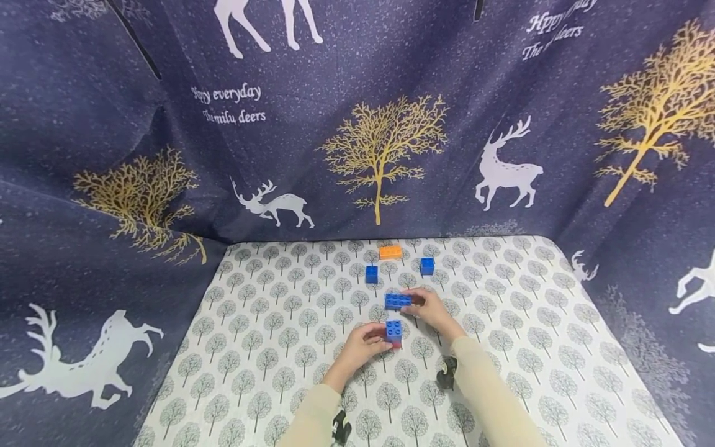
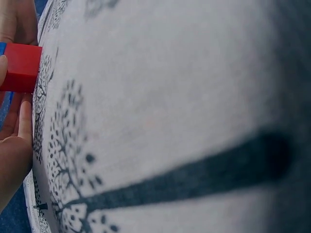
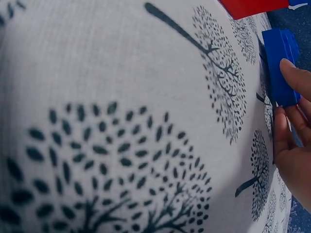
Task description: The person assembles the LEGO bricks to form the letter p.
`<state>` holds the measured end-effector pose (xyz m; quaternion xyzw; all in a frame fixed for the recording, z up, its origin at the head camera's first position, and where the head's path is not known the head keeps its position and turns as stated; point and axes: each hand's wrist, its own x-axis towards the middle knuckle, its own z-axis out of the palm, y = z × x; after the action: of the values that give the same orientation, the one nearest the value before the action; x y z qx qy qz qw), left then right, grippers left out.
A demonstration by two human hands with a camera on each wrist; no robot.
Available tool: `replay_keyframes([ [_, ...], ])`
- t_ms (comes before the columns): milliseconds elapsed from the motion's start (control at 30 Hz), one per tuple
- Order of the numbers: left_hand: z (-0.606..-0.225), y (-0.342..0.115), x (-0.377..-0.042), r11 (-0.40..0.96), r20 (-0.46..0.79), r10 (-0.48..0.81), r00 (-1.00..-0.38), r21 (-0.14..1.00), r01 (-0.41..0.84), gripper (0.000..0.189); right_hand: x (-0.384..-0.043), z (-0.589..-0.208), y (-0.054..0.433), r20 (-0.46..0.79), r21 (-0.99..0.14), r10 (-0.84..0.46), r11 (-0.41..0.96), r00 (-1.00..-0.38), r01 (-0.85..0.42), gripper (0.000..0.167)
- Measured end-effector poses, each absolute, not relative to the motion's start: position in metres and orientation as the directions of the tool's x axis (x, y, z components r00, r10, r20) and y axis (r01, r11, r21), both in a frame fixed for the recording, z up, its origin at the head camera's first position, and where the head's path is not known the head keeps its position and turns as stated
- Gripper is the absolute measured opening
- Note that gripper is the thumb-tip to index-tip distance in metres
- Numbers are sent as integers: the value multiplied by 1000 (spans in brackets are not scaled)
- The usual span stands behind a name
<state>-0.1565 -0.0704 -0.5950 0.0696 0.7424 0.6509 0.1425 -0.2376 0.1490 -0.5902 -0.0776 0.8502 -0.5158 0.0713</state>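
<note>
The left hand (image 1: 362, 349) grips a small stack at its left side: a blue toy building brick (image 1: 393, 328) on top of a red brick (image 1: 396, 344). In the left wrist view the red brick (image 2: 23, 68) shows more fully, its blue neighbour mostly cut off. A little farther back, the right hand (image 1: 430, 307) pinches the right end of a longer blue brick (image 1: 397, 302) between thumb and fingers. The right wrist view shows this long blue brick (image 3: 280, 65) with the thumb on its side. The two held pieces are apart.
Beyond the hands lie a small blue brick (image 1: 371, 274), another small blue brick (image 1: 427, 266) to its right, and an orange brick (image 1: 390, 252) at the back. A tree-patterned cloth (image 1: 268, 372) covers the table; a dark deer-print curtain (image 1: 357, 74) hangs behind and at both sides.
</note>
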Motion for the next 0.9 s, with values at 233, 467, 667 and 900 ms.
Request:
replay_keyframes([
  [233,-598,-70,-157,125,-116,293,-949,989,-82,45,-236,-586,152,-45,-890,-232,451,-972,-66,40],
  [467,-600,-70,-157,132,-126,293,-948,987,-91,45,-232,-575,159,-42,-911,-289,404,-956,-82,41],
  [667,-601,-70,-158,134,-132,287,-949,986,-97,46,-226,-560,168,10,-924,-355,353,-935,-144,43],
  [900,-587,-69,-153,127,-111,293,-950,989,-76,43,-217,-545,177,122,-898,-414,342,-902,-279,41],
])
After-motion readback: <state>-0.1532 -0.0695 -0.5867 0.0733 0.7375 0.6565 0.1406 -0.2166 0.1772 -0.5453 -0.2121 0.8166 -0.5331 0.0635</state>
